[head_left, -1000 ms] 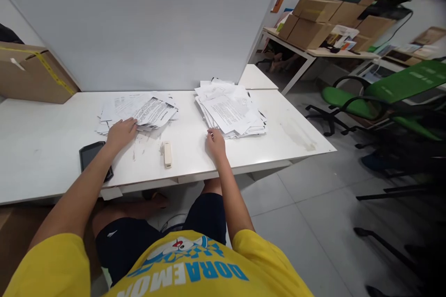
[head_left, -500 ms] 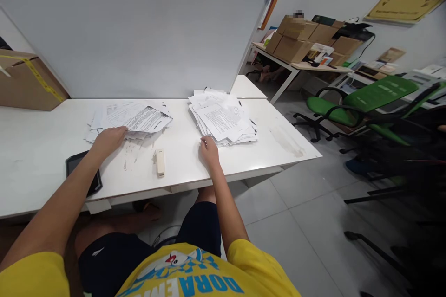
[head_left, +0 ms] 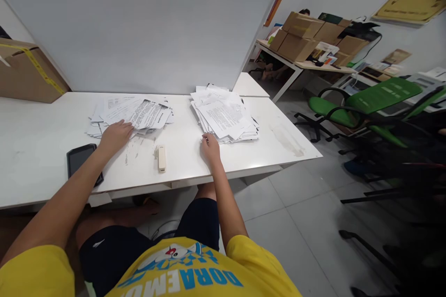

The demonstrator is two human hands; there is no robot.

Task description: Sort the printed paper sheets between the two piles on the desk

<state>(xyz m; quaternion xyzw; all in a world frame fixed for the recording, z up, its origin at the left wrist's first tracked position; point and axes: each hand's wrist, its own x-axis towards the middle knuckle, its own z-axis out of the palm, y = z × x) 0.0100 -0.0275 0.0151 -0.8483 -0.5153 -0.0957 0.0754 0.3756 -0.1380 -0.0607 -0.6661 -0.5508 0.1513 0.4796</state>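
My left hand (head_left: 117, 137) lies on the near edge of a loose pile of printed papers (head_left: 149, 113), its fingers stretched out over the sheets. A second, thicker stack of papers (head_left: 223, 118) is to the right, its sheets fanned unevenly. Just in front of that stack's near left corner, my right hand (head_left: 211, 147) rests on the table with its fingers curled in. What they hold, if anything, is hidden. Between my hands lies a cream-coloured stapler-like object (head_left: 161, 158). A dark tablet-like device (head_left: 81, 158) sits partly under my left forearm.
The white table (head_left: 181, 148) has smudges on its surface. A whiteboard (head_left: 156, 28) stands along its back edge, with a cardboard box (head_left: 29, 72) at the left. Green chairs (head_left: 379, 97) stand on the right, and another desk holds stacked boxes (head_left: 296, 46).
My left hand has shifted slightly right on the left pile, its fingers now flatter over the papers. My right hand has hardly moved. The view has turned slightly.
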